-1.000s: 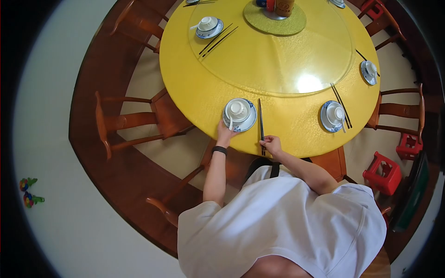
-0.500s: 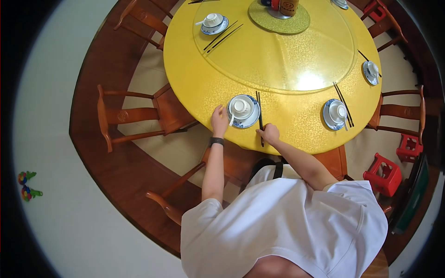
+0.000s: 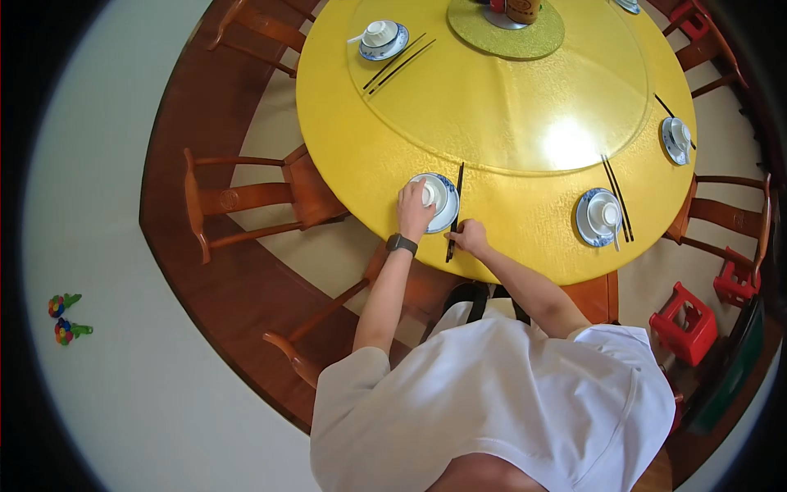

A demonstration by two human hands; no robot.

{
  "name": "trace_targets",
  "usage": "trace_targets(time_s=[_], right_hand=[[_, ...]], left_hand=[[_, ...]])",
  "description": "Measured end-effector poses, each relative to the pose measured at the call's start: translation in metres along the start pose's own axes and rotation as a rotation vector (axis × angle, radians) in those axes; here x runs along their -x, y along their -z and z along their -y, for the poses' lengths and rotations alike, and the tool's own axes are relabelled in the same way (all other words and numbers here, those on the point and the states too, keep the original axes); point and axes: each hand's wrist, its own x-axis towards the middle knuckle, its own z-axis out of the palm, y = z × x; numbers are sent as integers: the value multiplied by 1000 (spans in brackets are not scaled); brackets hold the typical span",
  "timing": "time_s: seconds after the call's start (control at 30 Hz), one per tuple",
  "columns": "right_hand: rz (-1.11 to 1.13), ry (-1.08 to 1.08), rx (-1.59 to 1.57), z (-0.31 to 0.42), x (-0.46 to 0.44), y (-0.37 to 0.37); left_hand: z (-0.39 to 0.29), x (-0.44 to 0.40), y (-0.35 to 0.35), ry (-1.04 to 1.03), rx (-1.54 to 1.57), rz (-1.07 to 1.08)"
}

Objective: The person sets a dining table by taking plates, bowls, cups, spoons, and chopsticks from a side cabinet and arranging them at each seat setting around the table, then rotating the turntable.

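Observation:
Just in front of me on the yellow tablecloth [image 3: 525, 246] is a blue-rimmed plate [image 3: 450, 215] carrying a white bowl with a small white cup [image 3: 429, 195]. My left hand [image 3: 415, 211], with a dark watch on its wrist, reaches over the plate's left side, fingers curled around the bowl and cup. That hand hides the spoon and part of the bowl. To the right of the plate, my right hand [image 3: 470, 236] is closed, pinching the lower part of a pair of black chopsticks [image 3: 458, 193] that lie side by side on the cloth.
A glass turntable [image 3: 500, 123] covers the table's middle, with a container [image 3: 522, 10] on its round mat. Similar settings include a plate with bowl [image 3: 602, 217] at right and another [image 3: 382, 39] at upper left. Wooden chairs [image 3: 246, 197] and red stools [image 3: 684, 324] surround the table.
My left hand has moved from beside the plate onto the bowl and cup. My right hand stays on the chopsticks, which now slant slightly differently. The whole view has shifted a little.

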Motion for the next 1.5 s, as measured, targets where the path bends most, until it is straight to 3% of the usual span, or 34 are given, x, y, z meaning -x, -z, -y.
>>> trace_targets(time_s=[0.3, 0.43, 0.5, 0.53, 0.6, 0.7, 0.77, 0.8, 0.87, 0.97, 1.03, 1.1, 1.23, 1.3, 1.37, 1.4, 1.5], right_hand=[[213, 162, -136, -31, 8, 40], [27, 159, -125, -41, 5, 71], [-29, 173, -111, -25, -14, 96], [-77, 181, -101, -8, -25, 115], [-224, 345, 33, 39, -65, 144], [-353, 670, 150, 107, -162, 169], [-266, 854, 420, 147, -235, 177], [-235, 964, 555, 161, -272, 176], [-135, 891, 814, 193, -325, 165], [-63, 833, 948, 224, -380, 145], [-104, 940, 914, 233, -397, 136], [31, 773, 917, 248, -408, 135], [284, 756, 876, 271, -407, 122], [304, 845, 888, 273, -401, 93], [182, 1021, 990, 281, -386, 58], [111, 1078, 1209, 284, -376, 41], [129, 1115, 1279, 275, -370, -6]], left_hand=[[-2, -9, 33, -53, 26, -74], [72, -19, 43, 175, 122, -230], [110, -33, 50, 441, 212, -229], [126, -44, 49, 430, 233, -242], [150, -56, 39, 485, -245, -219], [173, -74, 24, 589, -232, -189], [180, -73, 5, 594, -329, -243], [179, -73, 5, 579, -354, -248], [180, -74, 9, 555, -376, -261], [182, -77, 12, 565, -364, -266], [182, -77, 11, 577, -349, -274], [184, -81, 14, 589, -344, -293], [182, -82, 19, 601, -313, -265], [182, -80, 20, 617, -294, -249], [182, -81, 21, 602, -284, -243], [182, -81, 21, 616, -287, -240], [184, -82, 22, 608, -294, -248]])
